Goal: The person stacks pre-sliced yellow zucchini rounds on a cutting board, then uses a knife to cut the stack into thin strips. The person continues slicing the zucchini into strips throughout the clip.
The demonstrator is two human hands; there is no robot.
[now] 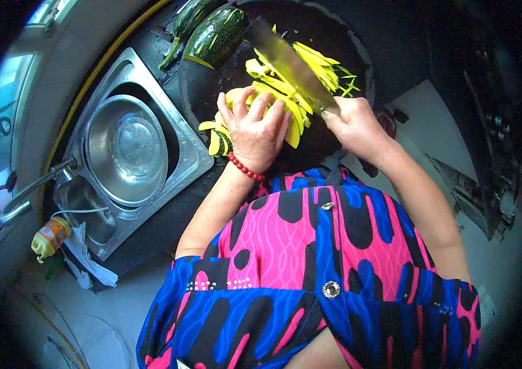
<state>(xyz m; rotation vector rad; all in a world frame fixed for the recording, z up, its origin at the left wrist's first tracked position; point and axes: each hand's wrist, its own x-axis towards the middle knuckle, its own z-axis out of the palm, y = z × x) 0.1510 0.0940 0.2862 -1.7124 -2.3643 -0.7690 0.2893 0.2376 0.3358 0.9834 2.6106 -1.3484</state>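
Observation:
My right hand [355,127] grips the handle of a wide-bladed cleaver [291,69], whose blade slants up and left across the board. With fingers spread, my left hand [256,127] presses down on overlapping squash slices [288,104]. Beyond the blade lies a heap of thin yellow squash strips [318,67]. A few dark-rimmed slices [218,140] rest by my left wrist. All of this is on a dark round cutting board [205,97]. At its far left edge sits a cut dark-green squash [217,37], with another green squash [187,23] behind it.
Left of the board is a steel sink [187,159] holding a round metal basin [125,147], with a faucet [35,189] at its side. A plastic bottle [51,237] and a white cloth [88,258] are at the sink's near corner. A yellow hose [90,78] runs along the wall.

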